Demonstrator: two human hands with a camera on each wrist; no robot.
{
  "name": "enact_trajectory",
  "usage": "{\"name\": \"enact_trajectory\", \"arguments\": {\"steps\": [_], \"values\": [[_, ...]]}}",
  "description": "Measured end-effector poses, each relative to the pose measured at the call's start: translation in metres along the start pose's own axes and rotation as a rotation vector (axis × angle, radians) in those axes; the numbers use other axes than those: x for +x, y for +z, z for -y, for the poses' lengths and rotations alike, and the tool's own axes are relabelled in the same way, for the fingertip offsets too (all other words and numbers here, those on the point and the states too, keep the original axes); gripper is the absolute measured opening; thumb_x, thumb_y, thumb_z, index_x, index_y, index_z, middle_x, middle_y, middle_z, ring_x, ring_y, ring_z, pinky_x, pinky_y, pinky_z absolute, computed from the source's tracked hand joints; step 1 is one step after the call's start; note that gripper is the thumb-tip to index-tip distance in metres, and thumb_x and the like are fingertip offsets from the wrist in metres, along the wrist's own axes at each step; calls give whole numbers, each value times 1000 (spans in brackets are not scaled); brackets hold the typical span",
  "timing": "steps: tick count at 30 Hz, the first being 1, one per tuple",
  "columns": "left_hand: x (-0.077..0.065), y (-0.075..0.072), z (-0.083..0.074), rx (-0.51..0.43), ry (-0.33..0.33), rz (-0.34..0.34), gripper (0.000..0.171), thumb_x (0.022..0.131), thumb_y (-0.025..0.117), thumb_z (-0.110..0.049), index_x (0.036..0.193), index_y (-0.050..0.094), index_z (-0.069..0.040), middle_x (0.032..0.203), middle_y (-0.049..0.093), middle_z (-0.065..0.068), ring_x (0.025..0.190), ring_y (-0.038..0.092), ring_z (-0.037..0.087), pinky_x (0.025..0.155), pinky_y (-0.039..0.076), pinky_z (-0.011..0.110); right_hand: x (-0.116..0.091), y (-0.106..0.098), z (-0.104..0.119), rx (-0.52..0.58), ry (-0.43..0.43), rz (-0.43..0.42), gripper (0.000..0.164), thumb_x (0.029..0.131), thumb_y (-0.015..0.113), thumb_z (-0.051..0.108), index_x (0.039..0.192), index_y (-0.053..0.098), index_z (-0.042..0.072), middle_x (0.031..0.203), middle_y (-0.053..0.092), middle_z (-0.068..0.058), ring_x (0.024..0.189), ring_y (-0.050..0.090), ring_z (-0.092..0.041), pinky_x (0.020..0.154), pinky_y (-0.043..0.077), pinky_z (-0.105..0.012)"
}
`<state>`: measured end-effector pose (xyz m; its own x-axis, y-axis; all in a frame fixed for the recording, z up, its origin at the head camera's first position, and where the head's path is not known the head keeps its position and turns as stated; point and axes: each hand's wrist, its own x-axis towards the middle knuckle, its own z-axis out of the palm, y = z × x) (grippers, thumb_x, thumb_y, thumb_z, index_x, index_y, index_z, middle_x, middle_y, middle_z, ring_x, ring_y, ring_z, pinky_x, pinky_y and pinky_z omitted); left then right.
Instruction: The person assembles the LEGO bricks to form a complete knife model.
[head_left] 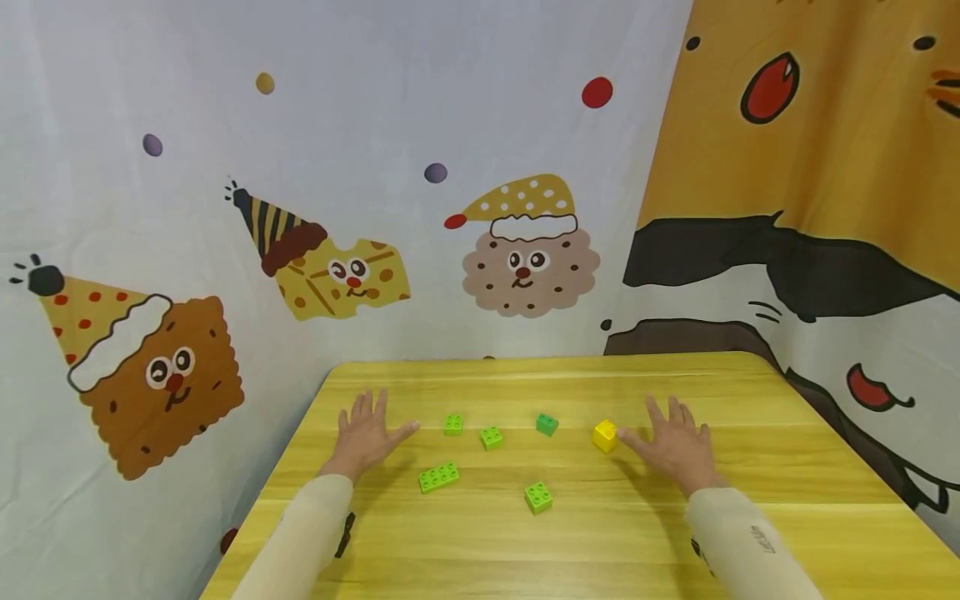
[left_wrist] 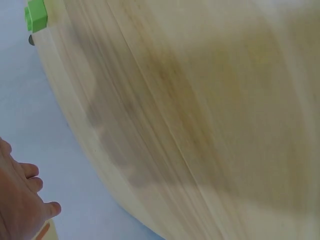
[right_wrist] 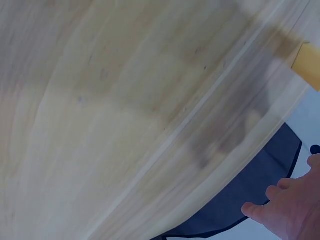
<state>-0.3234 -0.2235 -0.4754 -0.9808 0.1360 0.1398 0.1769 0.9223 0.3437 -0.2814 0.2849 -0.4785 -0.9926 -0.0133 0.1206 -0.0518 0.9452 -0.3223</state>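
Fingers spread, my left hand (head_left: 365,439) hovers over the left of the table, holding nothing. My right hand (head_left: 677,446) is spread likewise on the right, its thumb close by a yellow block (head_left: 605,436); whether they touch I cannot tell. Between the hands lie a light green square brick (head_left: 453,425), another light green brick (head_left: 491,437) and a dark green brick (head_left: 547,425). Closer to me are a long light green brick (head_left: 438,477) and a square light green brick (head_left: 538,497). The left wrist view shows a green brick (left_wrist: 36,16) at its upper corner.
The wooden table (head_left: 480,550) reaches back to a white cloth (head_left: 360,125) printed with cartoon food figures. Its far edge runs just beyond the hands. On the right the cloth carries a large orange and black print.
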Motion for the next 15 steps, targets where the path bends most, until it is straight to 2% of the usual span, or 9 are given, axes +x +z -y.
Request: {"name": "enact_trajectory", "arguments": {"steps": [8, 15], "values": [[-1, 2, -7, -49, -10, 17, 104, 91, 48, -73, 157, 15, 0, 157, 14, 34, 145, 9, 50, 109, 3, 71, -3, 6, 7, -10, -3, -8, 99, 91, 51, 69, 154, 25, -3, 151, 13, -43, 135, 17, -62, 101, 14, -78], [-3, 5, -12, -108, -17, 47, 105, 90, 50, -72, 157, 15, 1, 156, 13, 35, 144, 10, 52, 109, 6, 72, -4, 14, 12, 44, 8, -7, 99, 91, 55, 66, 154, 25, -4, 151, 17, -41, 134, 21, -62, 100, 22, -76]]}}
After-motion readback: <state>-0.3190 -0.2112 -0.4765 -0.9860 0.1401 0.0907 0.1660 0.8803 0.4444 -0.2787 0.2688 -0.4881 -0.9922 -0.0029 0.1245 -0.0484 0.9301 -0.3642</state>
